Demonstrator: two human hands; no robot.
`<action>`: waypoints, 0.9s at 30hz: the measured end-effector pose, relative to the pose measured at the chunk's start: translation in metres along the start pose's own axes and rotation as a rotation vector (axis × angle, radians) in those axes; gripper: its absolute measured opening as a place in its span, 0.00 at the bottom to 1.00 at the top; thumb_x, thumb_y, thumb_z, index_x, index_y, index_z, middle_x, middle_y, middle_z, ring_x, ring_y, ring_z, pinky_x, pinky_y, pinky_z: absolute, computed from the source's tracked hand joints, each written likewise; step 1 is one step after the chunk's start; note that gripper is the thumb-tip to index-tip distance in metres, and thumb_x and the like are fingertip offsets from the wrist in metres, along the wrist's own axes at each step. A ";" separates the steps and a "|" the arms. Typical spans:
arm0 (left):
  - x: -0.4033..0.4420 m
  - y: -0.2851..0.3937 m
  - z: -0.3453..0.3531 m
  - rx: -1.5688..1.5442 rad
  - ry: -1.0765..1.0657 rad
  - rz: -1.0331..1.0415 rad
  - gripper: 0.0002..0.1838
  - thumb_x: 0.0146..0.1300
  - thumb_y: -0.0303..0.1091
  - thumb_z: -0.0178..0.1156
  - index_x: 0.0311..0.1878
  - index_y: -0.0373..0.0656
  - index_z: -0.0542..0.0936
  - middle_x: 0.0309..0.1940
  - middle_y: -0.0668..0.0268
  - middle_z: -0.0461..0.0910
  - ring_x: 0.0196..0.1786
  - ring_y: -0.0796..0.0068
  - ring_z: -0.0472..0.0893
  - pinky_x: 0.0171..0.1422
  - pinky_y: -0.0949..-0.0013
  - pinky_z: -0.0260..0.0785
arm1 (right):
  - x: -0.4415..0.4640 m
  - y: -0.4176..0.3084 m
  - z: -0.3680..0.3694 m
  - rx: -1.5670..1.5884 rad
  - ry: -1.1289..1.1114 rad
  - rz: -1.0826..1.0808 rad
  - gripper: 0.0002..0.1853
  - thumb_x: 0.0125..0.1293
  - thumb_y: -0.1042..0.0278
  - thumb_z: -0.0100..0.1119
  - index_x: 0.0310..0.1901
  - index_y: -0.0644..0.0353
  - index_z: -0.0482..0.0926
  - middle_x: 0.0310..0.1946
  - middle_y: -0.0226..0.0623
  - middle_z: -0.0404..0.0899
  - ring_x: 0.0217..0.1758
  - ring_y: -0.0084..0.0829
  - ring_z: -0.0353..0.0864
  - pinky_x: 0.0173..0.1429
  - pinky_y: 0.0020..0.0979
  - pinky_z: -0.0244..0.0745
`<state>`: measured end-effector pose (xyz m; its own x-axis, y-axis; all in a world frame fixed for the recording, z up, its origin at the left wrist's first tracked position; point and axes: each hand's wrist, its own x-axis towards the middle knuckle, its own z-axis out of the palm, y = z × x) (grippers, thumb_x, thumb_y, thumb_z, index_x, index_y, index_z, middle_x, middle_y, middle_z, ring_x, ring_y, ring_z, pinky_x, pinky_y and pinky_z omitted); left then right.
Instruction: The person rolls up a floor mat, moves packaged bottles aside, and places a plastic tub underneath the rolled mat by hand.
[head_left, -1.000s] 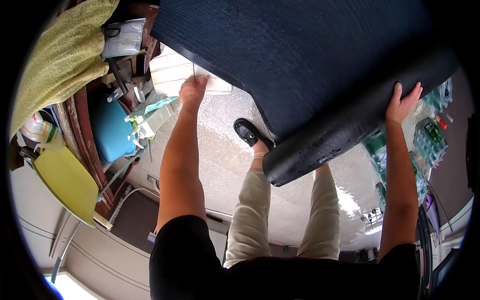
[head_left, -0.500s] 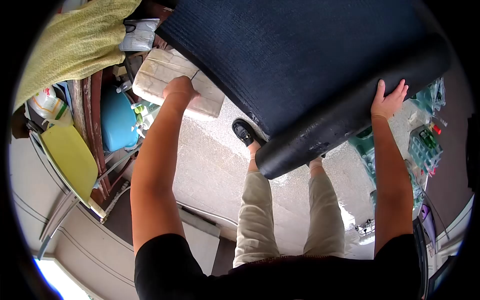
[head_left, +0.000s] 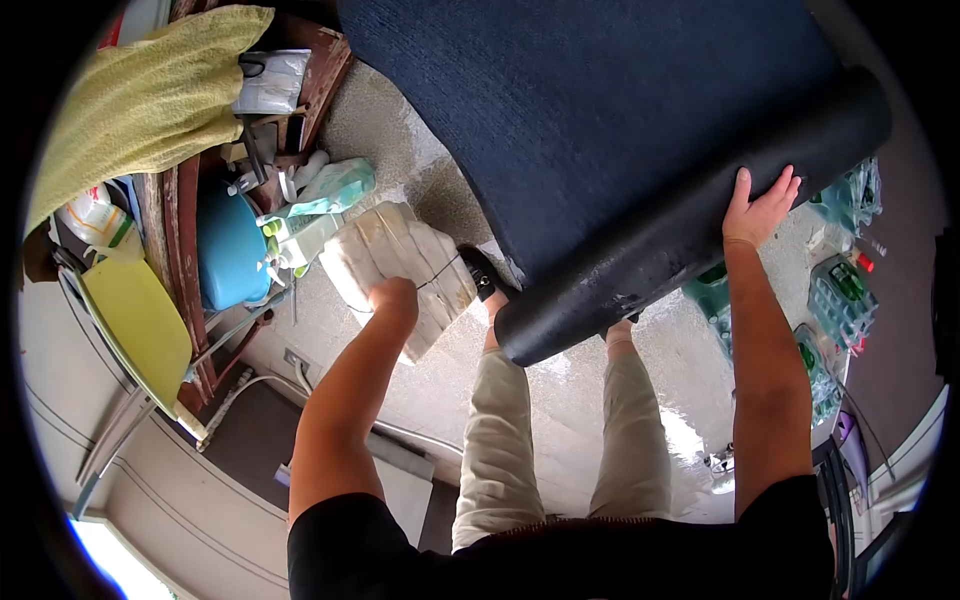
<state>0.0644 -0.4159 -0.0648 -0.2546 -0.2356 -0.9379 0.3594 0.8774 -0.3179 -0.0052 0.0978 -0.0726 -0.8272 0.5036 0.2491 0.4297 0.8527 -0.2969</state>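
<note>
My left hand (head_left: 395,297) is closed on a dirty off-white block-like bundle (head_left: 440,262) bound with thin dark cord. It hangs tilted above the floor, beside my shoe; whether I grip the cord or the bundle itself is hidden. My right hand (head_left: 762,210) lies flat with fingers spread on the black backing of a rolled part of a dark blue mat (head_left: 610,110). The roll (head_left: 640,270) runs diagonally across in front of my legs, while the unrolled ribbed part stretches away from me.
Left of me are a blue tub (head_left: 228,250), a yellow chair seat (head_left: 135,320), a yellow cloth (head_left: 160,90) and green plastic bottles (head_left: 335,185). Packs of bottles in plastic wrap (head_left: 842,295) stand at the right. A white cable (head_left: 405,435) runs along the floor.
My left hand has pulled the bundle toward me and to the right, away from the mat's edge, uncovering floor and green bottles. The mat's left edge now curves. My right hand stays on the roll.
</note>
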 end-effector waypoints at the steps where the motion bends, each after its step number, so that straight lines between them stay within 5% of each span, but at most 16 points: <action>1: 0.002 0.005 0.000 0.004 -0.065 -0.035 0.13 0.57 0.32 0.61 0.46 0.47 0.83 0.48 0.64 0.81 0.51 0.64 0.81 0.44 0.63 0.77 | -0.001 0.000 0.000 0.028 0.015 -0.009 0.41 0.61 0.44 0.55 0.68 0.62 0.55 0.68 0.58 0.51 0.71 0.55 0.50 0.72 0.45 0.46; 6: 0.026 0.013 0.017 -0.033 -0.159 -0.192 0.15 0.56 0.32 0.62 0.48 0.45 0.81 0.47 0.66 0.80 0.52 0.61 0.79 0.48 0.63 0.74 | -0.002 0.004 0.004 0.026 0.030 0.008 0.43 0.58 0.42 0.58 0.68 0.58 0.55 0.68 0.56 0.51 0.71 0.55 0.49 0.71 0.48 0.47; 8: 0.065 0.012 0.075 0.047 0.352 0.019 0.19 0.52 0.33 0.64 0.49 0.46 0.78 0.47 0.66 0.76 0.52 0.63 0.76 0.56 0.62 0.67 | -0.003 0.006 0.007 0.042 0.049 0.010 0.43 0.57 0.42 0.59 0.68 0.58 0.56 0.68 0.55 0.51 0.71 0.55 0.49 0.71 0.48 0.48; 9: 0.061 0.010 0.075 -0.059 0.424 0.119 0.21 0.50 0.34 0.65 0.49 0.46 0.74 0.47 0.62 0.71 0.54 0.61 0.71 0.62 0.60 0.61 | -0.009 -0.003 0.017 0.036 0.021 0.002 0.43 0.56 0.42 0.59 0.68 0.58 0.56 0.68 0.55 0.51 0.71 0.55 0.49 0.71 0.48 0.49; 10: 0.047 0.023 0.058 -0.380 0.427 0.140 0.21 0.50 0.34 0.66 0.49 0.45 0.74 0.48 0.58 0.69 0.55 0.57 0.69 0.61 0.59 0.63 | -0.005 0.007 0.007 -0.025 0.030 -0.008 0.44 0.55 0.43 0.60 0.68 0.57 0.56 0.68 0.55 0.51 0.71 0.55 0.49 0.71 0.48 0.49; 12: 0.046 0.027 0.062 -0.499 0.556 0.215 0.21 0.51 0.37 0.66 0.49 0.45 0.76 0.52 0.57 0.69 0.55 0.56 0.69 0.60 0.59 0.64 | -0.003 0.002 0.005 0.015 0.048 0.030 0.45 0.53 0.43 0.62 0.67 0.58 0.57 0.68 0.55 0.52 0.71 0.56 0.49 0.70 0.49 0.50; 15: 0.028 0.069 0.043 -0.843 0.773 0.482 0.17 0.58 0.40 0.60 0.48 0.44 0.76 0.42 0.57 0.77 0.47 0.54 0.76 0.54 0.57 0.68 | -0.002 0.002 0.000 0.012 0.030 0.088 0.47 0.50 0.42 0.64 0.68 0.54 0.57 0.69 0.50 0.50 0.72 0.54 0.47 0.70 0.52 0.48; 17: 0.010 0.102 0.036 -1.269 0.325 0.430 0.24 0.67 0.51 0.50 0.52 0.39 0.75 0.48 0.56 0.78 0.52 0.62 0.77 0.57 0.65 0.67 | -0.001 -0.002 -0.003 0.015 -0.005 0.150 0.47 0.48 0.41 0.65 0.68 0.51 0.56 0.70 0.47 0.48 0.73 0.51 0.45 0.69 0.55 0.47; 20: -0.004 0.145 0.046 -1.907 -0.463 0.272 0.37 0.65 0.65 0.41 0.63 0.42 0.68 0.57 0.61 0.74 0.57 0.65 0.74 0.64 0.66 0.62 | 0.001 -0.005 -0.011 0.035 -0.068 0.203 0.48 0.47 0.40 0.65 0.68 0.49 0.56 0.71 0.44 0.46 0.75 0.48 0.42 0.67 0.60 0.48; 23: -0.036 0.146 0.015 -2.067 -0.678 0.318 0.38 0.63 0.67 0.42 0.64 0.45 0.67 0.59 0.63 0.73 0.58 0.64 0.74 0.66 0.64 0.62 | 0.004 -0.005 -0.020 0.057 -0.131 0.230 0.48 0.48 0.40 0.65 0.68 0.50 0.55 0.71 0.45 0.45 0.75 0.49 0.41 0.69 0.56 0.46; 26: -0.027 0.147 0.024 -2.062 -0.663 0.198 0.36 0.65 0.65 0.42 0.64 0.46 0.68 0.58 0.63 0.73 0.58 0.63 0.74 0.65 0.64 0.63 | 0.009 0.002 -0.038 0.110 -0.111 0.213 0.40 0.54 0.45 0.63 0.65 0.53 0.61 0.68 0.48 0.53 0.72 0.49 0.49 0.70 0.46 0.48; 27: -0.023 0.149 0.032 -2.046 -0.514 0.186 0.39 0.62 0.65 0.46 0.63 0.40 0.68 0.57 0.59 0.74 0.56 0.62 0.76 0.63 0.64 0.65 | 0.010 0.018 -0.035 0.301 -0.088 0.249 0.35 0.55 0.46 0.61 0.62 0.53 0.65 0.67 0.47 0.56 0.70 0.48 0.53 0.69 0.46 0.51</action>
<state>0.1528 -0.2931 -0.0954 -0.0032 0.1341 -0.9910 -0.9963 -0.0852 -0.0083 0.0067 0.1228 -0.0433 -0.7445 0.6649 0.0598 0.5065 0.6210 -0.5982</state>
